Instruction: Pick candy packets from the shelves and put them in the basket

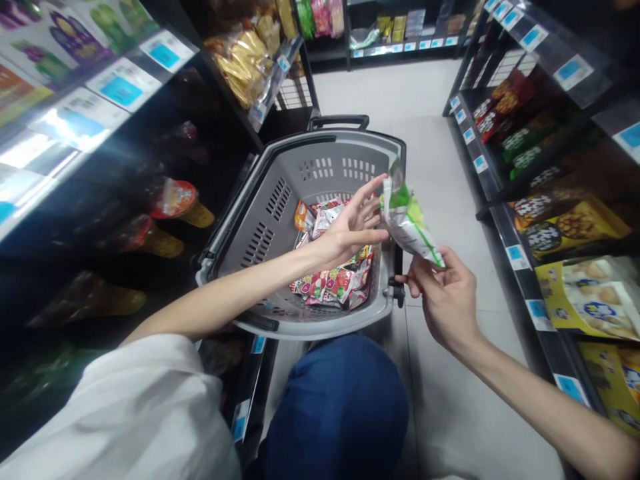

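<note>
A green and white snack bag (407,217) is pinched at its lower corner by my right hand (447,293), over the right rim of the basket. My left hand (355,223) reaches across the basket with its fingers spread, close to the bag's left edge; whether a fingertip touches it I cannot tell. Beneath that hand, the grey shopping basket (240,217) holds several colourful snack packets (330,283), mostly red and white, partly covered by my left forearm.
Shelves with price tags (120,87) and hanging cone-shaped packs (175,200) line the left. On the right shelf (500,220) lie snack bags (575,220) and yellow packs (585,297). Tiled floor (450,373) runs between. My knee (345,407) is just below the basket.
</note>
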`<control>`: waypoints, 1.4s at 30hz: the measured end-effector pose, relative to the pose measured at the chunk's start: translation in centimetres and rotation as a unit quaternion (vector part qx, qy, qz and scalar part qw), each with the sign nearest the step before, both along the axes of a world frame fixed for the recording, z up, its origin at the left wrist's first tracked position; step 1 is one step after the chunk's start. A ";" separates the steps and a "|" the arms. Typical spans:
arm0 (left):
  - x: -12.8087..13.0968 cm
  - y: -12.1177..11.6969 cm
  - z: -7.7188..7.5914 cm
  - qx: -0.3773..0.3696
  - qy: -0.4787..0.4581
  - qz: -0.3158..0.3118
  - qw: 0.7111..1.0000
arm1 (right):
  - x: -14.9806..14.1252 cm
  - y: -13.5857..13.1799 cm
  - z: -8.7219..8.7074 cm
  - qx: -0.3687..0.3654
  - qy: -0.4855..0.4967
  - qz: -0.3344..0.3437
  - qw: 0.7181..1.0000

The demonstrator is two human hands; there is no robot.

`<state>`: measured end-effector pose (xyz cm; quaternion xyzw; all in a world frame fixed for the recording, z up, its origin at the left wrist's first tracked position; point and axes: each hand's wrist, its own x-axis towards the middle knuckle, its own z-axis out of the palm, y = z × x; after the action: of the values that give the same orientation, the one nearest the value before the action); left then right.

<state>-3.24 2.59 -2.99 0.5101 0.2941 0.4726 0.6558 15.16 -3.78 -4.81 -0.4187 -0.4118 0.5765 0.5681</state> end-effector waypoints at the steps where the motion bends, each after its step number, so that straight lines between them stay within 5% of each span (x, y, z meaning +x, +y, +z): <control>1: 0.1 0.0 0.0 0.009 0.006 0.014 1.000 | 0.1 0.0 0.2 -0.003 0.014 -0.003 1.000; 8: 0.2 -0.5 0.9 0.092 0.079 0.078 0.990 | 0.8 -0.7 -0.3 -0.090 0.033 0.013 0.995; 14: -0.2 0.2 0.8 0.045 0.129 0.141 0.981 | 0.6 -2.0 -2.2 -0.158 0.032 0.032 0.986; 22: -0.8 1.3 0.9 0.012 0.121 0.211 0.970 | 0.4 -1.3 -1.9 -0.157 0.030 0.041 0.986; 42: -0.8 0.4 1.8 0.085 0.127 0.233 0.960 | 0.2 -1.3 -1.8 -0.157 0.049 0.057 0.985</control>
<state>-4.07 2.95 -1.17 0.5367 0.4446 0.5670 0.4390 15.39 -5.03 -6.58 -0.4502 -0.3109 0.6849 0.4812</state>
